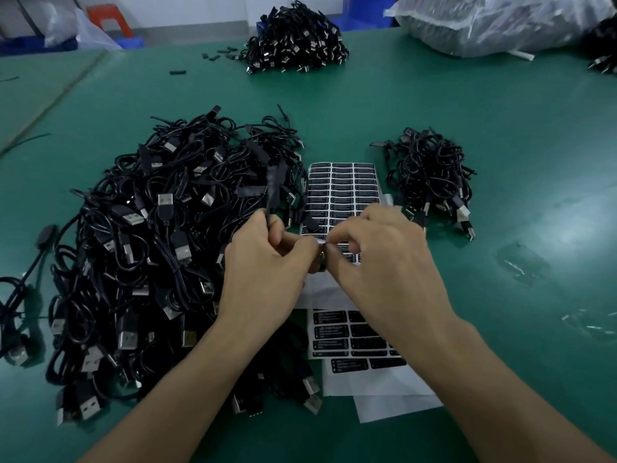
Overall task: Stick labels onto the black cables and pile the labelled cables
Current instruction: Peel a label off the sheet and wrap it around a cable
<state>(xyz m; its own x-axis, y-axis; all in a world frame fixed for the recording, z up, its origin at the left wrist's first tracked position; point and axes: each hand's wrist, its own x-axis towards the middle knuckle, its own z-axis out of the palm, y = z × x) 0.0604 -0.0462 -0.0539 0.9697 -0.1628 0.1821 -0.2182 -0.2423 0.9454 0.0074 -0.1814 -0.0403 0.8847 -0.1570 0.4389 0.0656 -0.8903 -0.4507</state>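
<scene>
Green matting covers the bench, and four piles of black USB cables lie on it. The largest heap sprawls on the left. A small pile sits on the right, just beyond the label sheet. A third pile lies at the far edge, and a fourth is cut off at the upper right corner. About six small black parts lie loose, left of the far pile.

Two printed sheets are visible. The upper label sheet carries black labels in three columns between the big heap and the small pile. The lower sheet, under the right forearm, has bare gaps among its labels. It rests on blank white backing paper.

Both hands meet over the near end of the upper sheet. The left hand has its fingers curled round one cable, which rises from the fist towards the heap. The right hand has its fingers bent inward, pinching a small pale label held against the dark part between the two hands. The print on it is too blurred to read.

A clear plastic bag lies at the far right, and an orange stool stands beyond the bench.
</scene>
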